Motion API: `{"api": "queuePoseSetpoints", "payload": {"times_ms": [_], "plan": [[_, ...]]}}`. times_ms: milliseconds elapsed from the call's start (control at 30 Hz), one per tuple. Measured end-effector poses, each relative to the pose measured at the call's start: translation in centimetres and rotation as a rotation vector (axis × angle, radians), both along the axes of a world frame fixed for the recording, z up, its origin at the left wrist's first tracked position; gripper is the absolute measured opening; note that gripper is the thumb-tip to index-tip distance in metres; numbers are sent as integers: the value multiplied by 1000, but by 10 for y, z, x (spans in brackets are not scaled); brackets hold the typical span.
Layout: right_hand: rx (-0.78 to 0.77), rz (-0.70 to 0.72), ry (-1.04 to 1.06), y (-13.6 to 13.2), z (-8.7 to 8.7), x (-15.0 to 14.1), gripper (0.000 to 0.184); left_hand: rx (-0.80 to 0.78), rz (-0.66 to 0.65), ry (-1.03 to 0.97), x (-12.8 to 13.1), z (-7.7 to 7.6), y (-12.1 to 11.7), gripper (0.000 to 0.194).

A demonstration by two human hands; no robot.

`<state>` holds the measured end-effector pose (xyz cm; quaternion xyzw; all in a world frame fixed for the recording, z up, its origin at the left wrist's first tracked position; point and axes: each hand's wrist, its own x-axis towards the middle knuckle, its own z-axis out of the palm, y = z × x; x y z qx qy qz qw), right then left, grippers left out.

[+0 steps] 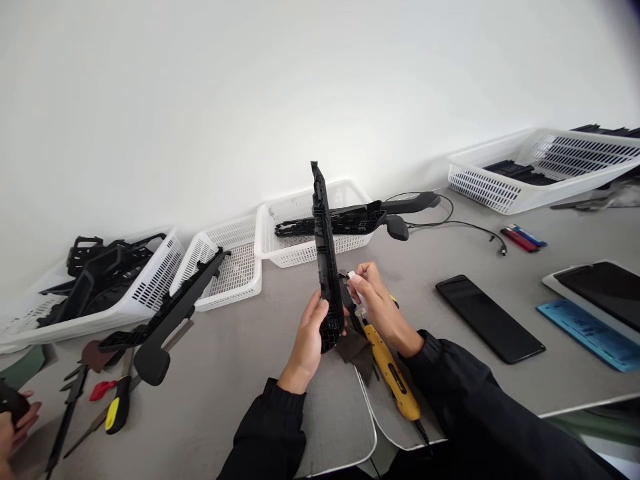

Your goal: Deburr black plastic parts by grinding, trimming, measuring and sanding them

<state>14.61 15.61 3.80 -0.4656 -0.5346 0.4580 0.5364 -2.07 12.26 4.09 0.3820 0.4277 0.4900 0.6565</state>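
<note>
My left hand (pixel 306 340) is wrapped round the lower end of a long black plastic part (pixel 327 267), which stands nearly upright. Just right of it, my right hand (pixel 377 303) is closed, thumb and fingers pinched together beside the part. Something small and white shows at the thumb tip; what the fingers hold cannot be made out. Below this hand lies a yellow electric screwdriver (pixel 393 373) with a black cord. A dark brown cloth or sandpaper piece (pixel 356 350) lies beside it, partly covered.
Behind, white baskets (pixel 227 293) stand along the wall; a black handled part (pixel 345 223) rests across one. Rightward lie a black phone-like slab (pixel 490 319), a blue plate (pixel 590 333) and a cable (pixel 470 227). A yellow-black handled tool (pixel 119 405) and another person's hand (pixel 25 427) are at left.
</note>
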Motion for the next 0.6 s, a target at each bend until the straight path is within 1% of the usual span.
{"api": "queuePoseSetpoints", "payload": {"times_ms": [100, 133, 167, 233, 267, 367, 400, 500, 533, 567, 600], "plan": [[-78, 66, 99, -1, -1, -3, 14, -13, 9, 4, 1, 0, -1, 53], [-102, 97, 138, -1, -2, -4, 17, -23, 15, 4, 1, -1, -1, 55], [-112, 125, 165, -1, -2, -6, 24, -34, 21, 3, 1, -2, -1, 57], [-71, 133, 166, 0, -2, -8, 37, -46, 40, 8, 0, -3, 0, 60], [-26, 107, 146, 0, -2, -8, 39, -46, 44, 13, -1, -3, 0, 59], [92, 9, 93, 2, 0, -5, 36, -22, 2, 28, -2, -2, 1, 52], [93, 21, 91, 2, 1, -4, 33, -14, -12, 27, -2, -2, 1, 50], [5, 208, 112, 3, 5, 1, 30, -5, -4, 10, -1, 0, 1, 52], [-9, 244, 118, 3, 5, 2, 31, -3, 5, 6, -1, 1, 1, 52], [-3, 239, 120, 3, 5, 3, 32, 0, 6, 6, -1, 1, 1, 52], [18, 201, 119, 4, 5, 4, 34, 5, 0, 7, -1, 1, 1, 51]]}}
